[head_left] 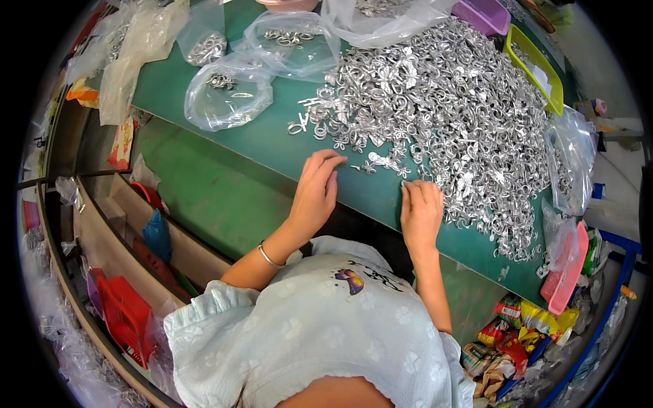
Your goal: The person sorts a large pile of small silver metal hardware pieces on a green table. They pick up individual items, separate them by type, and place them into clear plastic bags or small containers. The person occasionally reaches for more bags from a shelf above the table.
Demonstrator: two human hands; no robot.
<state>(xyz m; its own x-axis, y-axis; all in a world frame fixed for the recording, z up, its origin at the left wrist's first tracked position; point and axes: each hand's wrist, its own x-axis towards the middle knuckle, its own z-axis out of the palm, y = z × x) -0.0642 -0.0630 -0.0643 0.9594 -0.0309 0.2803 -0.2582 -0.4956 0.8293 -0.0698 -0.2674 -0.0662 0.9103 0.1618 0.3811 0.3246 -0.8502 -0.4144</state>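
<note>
A big heap of small silver metal pieces point(449, 102), among them ring, flower and butterfly shapes, covers much of the green table point(265, 139). My left hand point(315, 185) is over the table's near edge, left of a few loose pieces point(384, 162). Its fingers are bent, with a gap between thumb and forefinger, and no piece shows in it. At the heap's near edge, my right hand point(422, 209) has its fingers bent and pressed together, tips down at the tabletop. Whatever those fingertips may hold is too small or hidden to make out.
Clear plastic bags point(228, 95) with some metal pieces lie at the far left. A yellow-green basket point(554, 85) and a purple basket point(486, 15) border the heap. A pink tray point(570, 275) is at the right edge. Red baskets point(126, 316) stand on the left shelving.
</note>
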